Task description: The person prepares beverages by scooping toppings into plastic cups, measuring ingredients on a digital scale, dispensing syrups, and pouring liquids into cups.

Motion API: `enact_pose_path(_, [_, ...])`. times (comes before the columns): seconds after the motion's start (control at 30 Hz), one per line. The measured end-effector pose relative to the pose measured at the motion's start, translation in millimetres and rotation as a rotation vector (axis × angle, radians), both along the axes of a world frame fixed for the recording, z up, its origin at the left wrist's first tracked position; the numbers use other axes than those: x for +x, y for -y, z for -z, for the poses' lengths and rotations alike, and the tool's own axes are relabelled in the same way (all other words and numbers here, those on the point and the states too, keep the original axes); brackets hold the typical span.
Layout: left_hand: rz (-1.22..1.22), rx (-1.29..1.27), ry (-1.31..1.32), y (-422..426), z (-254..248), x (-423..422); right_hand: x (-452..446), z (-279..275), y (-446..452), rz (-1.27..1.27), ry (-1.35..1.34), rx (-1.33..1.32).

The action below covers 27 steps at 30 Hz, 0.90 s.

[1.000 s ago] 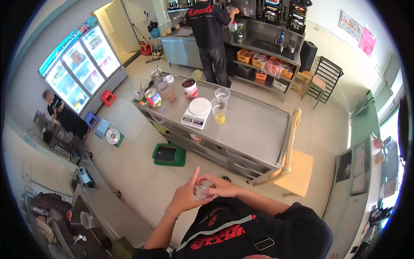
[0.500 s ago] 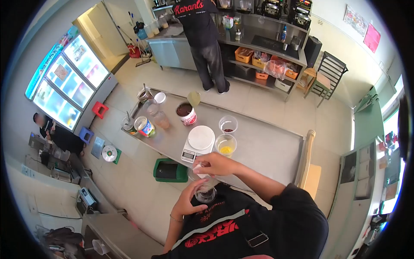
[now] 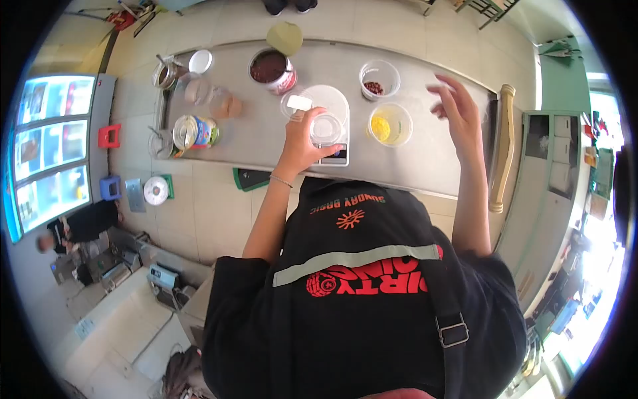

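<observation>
Head view: my left hand (image 3: 307,143) is clamped around a clear plastic cup (image 3: 326,128), held over the near part of the white scale (image 3: 335,100). A second clear round piece with a white patch (image 3: 299,104) shows just beyond the fingers; can't tell if I grip that too. My right hand (image 3: 457,113) is up at the right side of the desk (image 3: 452,169), fingers apart, nothing in it, slightly blurred. Hands well apart from each other.

Right of the scale, two clear cups: far one (image 3: 393,76) with dark red bits, near one (image 3: 402,126) with yellow bits. Left of the scale, far: big tin (image 3: 284,81) of dark stuff, olive lid (image 3: 284,38) tilted up beyond it. Farther left: white tub (image 3: 200,62), and nearer, a can (image 3: 205,132) with a colourful label. Scale display partly hidden by my thumb.
</observation>
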<state>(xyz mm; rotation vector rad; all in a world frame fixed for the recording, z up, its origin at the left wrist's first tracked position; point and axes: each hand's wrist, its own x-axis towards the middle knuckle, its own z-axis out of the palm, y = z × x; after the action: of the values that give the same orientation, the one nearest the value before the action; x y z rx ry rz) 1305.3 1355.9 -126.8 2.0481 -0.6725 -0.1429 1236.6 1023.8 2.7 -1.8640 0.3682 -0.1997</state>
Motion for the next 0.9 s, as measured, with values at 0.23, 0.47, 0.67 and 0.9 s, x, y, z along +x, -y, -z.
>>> enact_pose_path(0.23, [0.212,0.086,0.212,-8.2,46.9,34.2,-64.5,59.0,-11.9,0.326,-0.073,-0.001])
enact_pose_path(0.47, [0.213,0.106,0.219,-1.9,-7.4,28.4,-55.2,73.2,-63.9,0.436,-0.074,0.075])
enact_pose_path(0.67, [0.45,0.302,0.421,45.4,-3.7,30.2,-73.0,132.3,-63.0,0.566,-0.108,0.232])
enact_pose_path(0.9, [0.524,0.334,0.486,69.6,16.6,48.1,-77.4,142.3,-49.3,0.527,-0.147,0.126])
